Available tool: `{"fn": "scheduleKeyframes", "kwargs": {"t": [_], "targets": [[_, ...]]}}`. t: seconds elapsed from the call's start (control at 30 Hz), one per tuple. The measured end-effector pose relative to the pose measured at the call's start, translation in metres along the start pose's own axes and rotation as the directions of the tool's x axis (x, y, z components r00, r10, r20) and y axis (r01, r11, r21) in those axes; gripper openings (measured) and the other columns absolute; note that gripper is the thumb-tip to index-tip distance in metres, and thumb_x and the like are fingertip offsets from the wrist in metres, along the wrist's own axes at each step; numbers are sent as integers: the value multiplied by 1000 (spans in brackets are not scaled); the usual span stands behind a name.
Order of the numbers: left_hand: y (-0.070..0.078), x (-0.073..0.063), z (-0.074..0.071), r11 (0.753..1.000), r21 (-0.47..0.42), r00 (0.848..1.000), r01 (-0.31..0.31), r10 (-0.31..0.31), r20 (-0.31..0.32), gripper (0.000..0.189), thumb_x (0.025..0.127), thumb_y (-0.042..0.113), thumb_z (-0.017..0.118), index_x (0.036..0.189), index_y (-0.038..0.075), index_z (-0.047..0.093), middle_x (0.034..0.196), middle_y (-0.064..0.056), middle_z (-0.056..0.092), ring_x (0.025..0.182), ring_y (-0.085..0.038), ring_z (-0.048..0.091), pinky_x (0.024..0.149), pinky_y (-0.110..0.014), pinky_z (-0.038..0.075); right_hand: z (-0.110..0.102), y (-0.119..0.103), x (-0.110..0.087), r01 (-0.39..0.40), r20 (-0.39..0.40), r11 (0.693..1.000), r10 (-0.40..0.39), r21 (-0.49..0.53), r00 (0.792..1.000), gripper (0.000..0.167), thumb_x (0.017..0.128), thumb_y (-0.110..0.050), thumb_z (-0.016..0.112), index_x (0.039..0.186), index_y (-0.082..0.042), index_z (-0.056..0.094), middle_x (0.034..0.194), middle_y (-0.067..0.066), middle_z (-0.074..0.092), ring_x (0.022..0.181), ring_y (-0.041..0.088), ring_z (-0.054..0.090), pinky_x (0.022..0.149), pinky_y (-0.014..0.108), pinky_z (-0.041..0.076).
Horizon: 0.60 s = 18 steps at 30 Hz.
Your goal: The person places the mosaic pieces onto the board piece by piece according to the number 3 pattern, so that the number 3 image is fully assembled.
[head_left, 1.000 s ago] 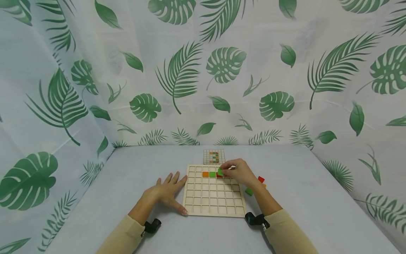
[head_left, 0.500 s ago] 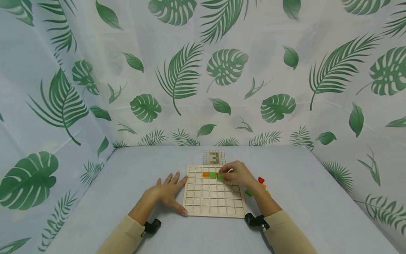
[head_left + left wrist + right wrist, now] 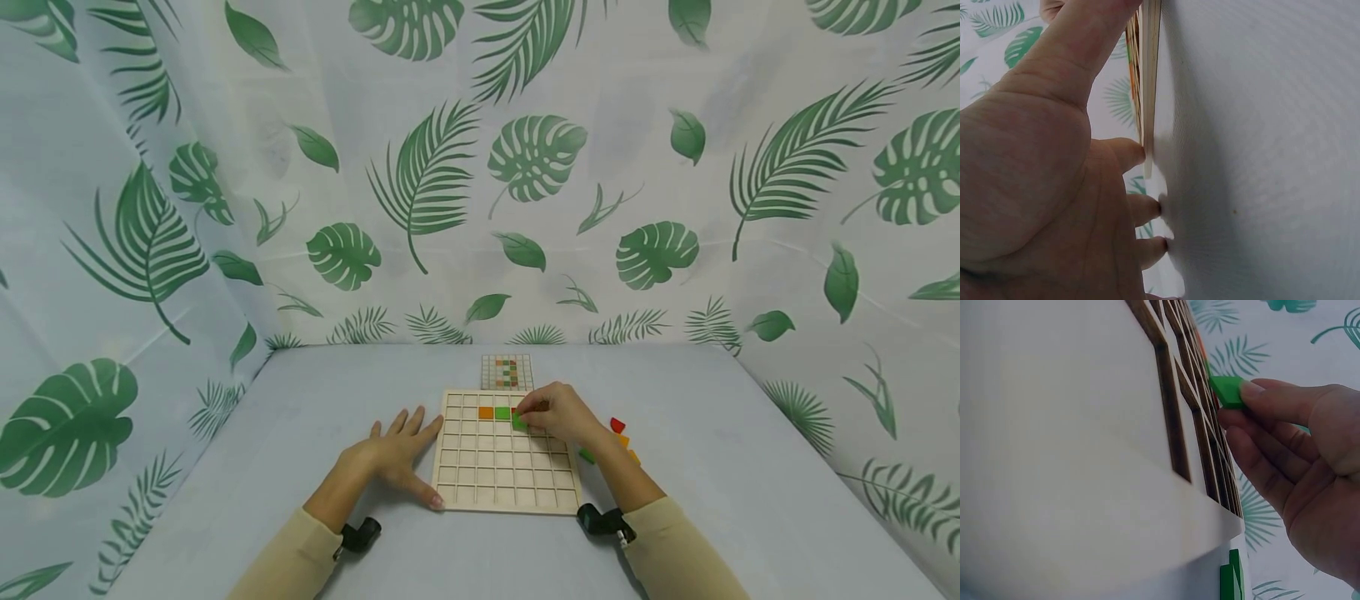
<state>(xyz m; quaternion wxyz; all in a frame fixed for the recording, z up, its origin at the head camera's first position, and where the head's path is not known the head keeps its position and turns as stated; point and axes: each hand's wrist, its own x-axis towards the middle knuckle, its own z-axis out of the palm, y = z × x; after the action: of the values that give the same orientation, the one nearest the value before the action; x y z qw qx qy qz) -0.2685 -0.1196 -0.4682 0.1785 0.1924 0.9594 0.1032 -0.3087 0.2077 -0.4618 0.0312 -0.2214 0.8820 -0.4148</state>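
My right hand pinches a green tile between thumb and fingertips over the wooden grid board. In the right wrist view the pinched green tile is tilted against the grid's ridges. Just beyond it, a red tile is mostly covered in the second row from the far edge. That row also holds an orange tile and another green tile. My left hand lies spread at the board's left side. Its thumb touches the near left corner, and its index fingertip meets the left edge.
A small card with a coloured grid pattern lies behind the board. Right of the board, partly behind my right forearm, are loose tiles: a red one, orange ones and green. Leaf-printed cloth hangs behind the table.
My right hand has brought the green tile slightly nearer to me and lower, from over the red tile to the row in front of it. The left hand has stayed still.
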Motion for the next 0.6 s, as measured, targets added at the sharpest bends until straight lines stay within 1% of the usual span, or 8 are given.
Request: {"fn": "scheduleKeyframes", "kwargs": {"t": [0.1,0.2,0.43,0.6], "targets": [[1,-1,0,1000,0,1000,0,0,-1,139,60,79,85,169,28,14,177,-11,3,163,-40,0,125,-73,6,1,0,0,15,6,1000,-15,-22,1000,9,95,-6,75,101,-7,82,102,7,79,79,16,70,66,27,58],[1,-1,0,1000,4,1000,-2,2,-1,139,60,80,85,169,28,14,177,-12,3,163,-40,1,124,-73,6,2,1,0,3,10,999,-2,-35,1000,8,94,-7,76,100,-9,82,101,5,79,79,13,69,66,26,57],[2,-2,-1,1000,5,1000,-6,6,-2,140,60,80,84,169,28,14,177,-12,4,163,-41,1,124,-73,7,3,3,-1,-8,7,1000,8,-30,1000,8,94,-7,77,99,-10,82,99,3,79,81,13,69,68,27,57],[3,-3,-1,1000,2,1000,-6,6,-4,140,60,79,85,169,27,15,176,-13,4,163,-41,2,124,-73,8,2,3,-1,-21,4,999,21,-41,1000,7,93,-8,77,97,-11,82,95,0,78,77,13,66,66,26,55]]}}
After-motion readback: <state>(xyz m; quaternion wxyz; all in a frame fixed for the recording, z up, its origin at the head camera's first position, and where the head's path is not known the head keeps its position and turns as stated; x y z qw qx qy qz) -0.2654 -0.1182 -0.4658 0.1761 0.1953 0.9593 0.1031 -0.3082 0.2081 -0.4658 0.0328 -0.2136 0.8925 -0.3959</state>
